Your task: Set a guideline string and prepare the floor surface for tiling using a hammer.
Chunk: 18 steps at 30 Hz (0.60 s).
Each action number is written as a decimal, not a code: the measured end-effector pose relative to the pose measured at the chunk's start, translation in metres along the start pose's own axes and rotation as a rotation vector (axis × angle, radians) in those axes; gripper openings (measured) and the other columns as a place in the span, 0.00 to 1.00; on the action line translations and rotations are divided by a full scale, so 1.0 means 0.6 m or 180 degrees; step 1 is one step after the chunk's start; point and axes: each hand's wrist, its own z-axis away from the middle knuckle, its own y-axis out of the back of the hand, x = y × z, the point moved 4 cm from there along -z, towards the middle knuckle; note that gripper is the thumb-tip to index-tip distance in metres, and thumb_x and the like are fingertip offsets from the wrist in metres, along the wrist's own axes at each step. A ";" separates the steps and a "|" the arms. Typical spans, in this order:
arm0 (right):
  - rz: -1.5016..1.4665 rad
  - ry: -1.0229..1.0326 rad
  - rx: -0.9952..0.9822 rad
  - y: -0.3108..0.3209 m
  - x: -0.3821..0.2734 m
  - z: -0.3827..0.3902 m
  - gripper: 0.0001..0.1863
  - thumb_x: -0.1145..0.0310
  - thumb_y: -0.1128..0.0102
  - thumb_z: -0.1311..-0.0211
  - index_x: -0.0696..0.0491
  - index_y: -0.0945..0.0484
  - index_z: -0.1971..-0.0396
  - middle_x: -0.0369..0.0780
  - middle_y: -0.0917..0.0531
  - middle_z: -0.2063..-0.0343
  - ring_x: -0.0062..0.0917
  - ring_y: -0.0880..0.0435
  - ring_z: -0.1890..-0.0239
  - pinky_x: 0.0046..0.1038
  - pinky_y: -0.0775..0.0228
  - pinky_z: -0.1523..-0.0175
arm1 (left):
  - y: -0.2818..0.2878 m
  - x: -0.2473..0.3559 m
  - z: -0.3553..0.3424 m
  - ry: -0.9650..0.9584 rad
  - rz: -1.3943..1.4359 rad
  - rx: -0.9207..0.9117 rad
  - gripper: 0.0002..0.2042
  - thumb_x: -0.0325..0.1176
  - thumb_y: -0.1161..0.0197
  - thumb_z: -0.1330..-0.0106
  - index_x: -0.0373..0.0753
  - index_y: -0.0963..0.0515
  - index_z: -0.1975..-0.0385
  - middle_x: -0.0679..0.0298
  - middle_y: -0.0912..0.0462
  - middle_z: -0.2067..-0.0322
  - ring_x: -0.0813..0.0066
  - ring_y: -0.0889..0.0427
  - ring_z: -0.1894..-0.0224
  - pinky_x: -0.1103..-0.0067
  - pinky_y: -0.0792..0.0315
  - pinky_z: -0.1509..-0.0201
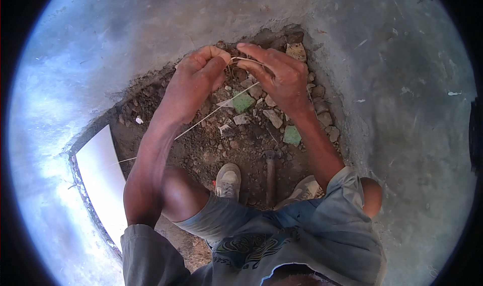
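Over a patch of rubble, my left hand (pixel 193 84) pinches a thin pale string (pixel 219 106) between thumb and fingertips. Close by on the right is my right hand (pixel 284 77), its thumb and index finger stretched toward the left fingertips and apart at their tips. A short length of the string spans the gap and runs in between that thumb and finger; the right hand's other fingers are mostly hidden. From below the right hand, the long part of the string slants down to the left, passing my left forearm toward a white sheet (pixel 103 167).
A hammer (pixel 270 177) lies between my shoes (pixel 229 179), its head away from me. Stones and green-faced chunks (pixel 243 101) cover the dirt (pixel 201 145). Smooth grey concrete (pixel 402 110) borders the pit with a broken edge.
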 end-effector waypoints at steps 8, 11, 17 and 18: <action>0.0373 0.0483 0.0258 0.004 0.002 0.013 0.13 0.73 0.28 0.43 0.51 0.15 0.57 0.36 0.23 0.79 0.26 0.26 0.78 0.31 0.34 0.74 | -0.023 0.007 -0.006 -0.0142 -0.0448 -0.0430 0.11 0.42 0.47 0.24 0.43 0.25 0.64 0.77 0.35 0.78 0.89 0.39 0.75 0.85 0.43 0.71; 0.0180 0.0331 0.0332 0.004 0.007 0.014 0.08 0.75 0.31 0.40 0.53 0.18 0.61 0.38 0.23 0.76 0.29 0.24 0.74 0.32 0.33 0.70 | -0.030 0.011 -0.008 -0.0335 -0.0421 -0.0531 0.10 0.38 0.47 0.23 0.40 0.25 0.63 0.75 0.34 0.79 0.86 0.36 0.75 0.82 0.40 0.70; -0.0799 -0.0590 0.0213 -0.011 0.027 0.024 0.08 0.74 0.36 0.34 0.55 0.24 0.58 0.41 0.22 0.71 0.33 0.24 0.69 0.32 0.29 0.64 | -0.047 0.021 -0.020 -0.1580 -0.1210 -0.0004 0.06 0.31 0.46 0.24 0.36 0.26 0.61 0.67 0.30 0.78 0.80 0.31 0.75 0.78 0.35 0.69; -0.0852 -0.0592 0.0261 -0.011 0.028 0.026 0.08 0.73 0.37 0.33 0.56 0.24 0.57 0.40 0.22 0.71 0.31 0.24 0.69 0.31 0.29 0.64 | -0.049 0.025 -0.019 -0.1844 -0.1552 0.0157 0.06 0.31 0.46 0.25 0.35 0.26 0.60 0.65 0.29 0.77 0.77 0.29 0.75 0.77 0.33 0.69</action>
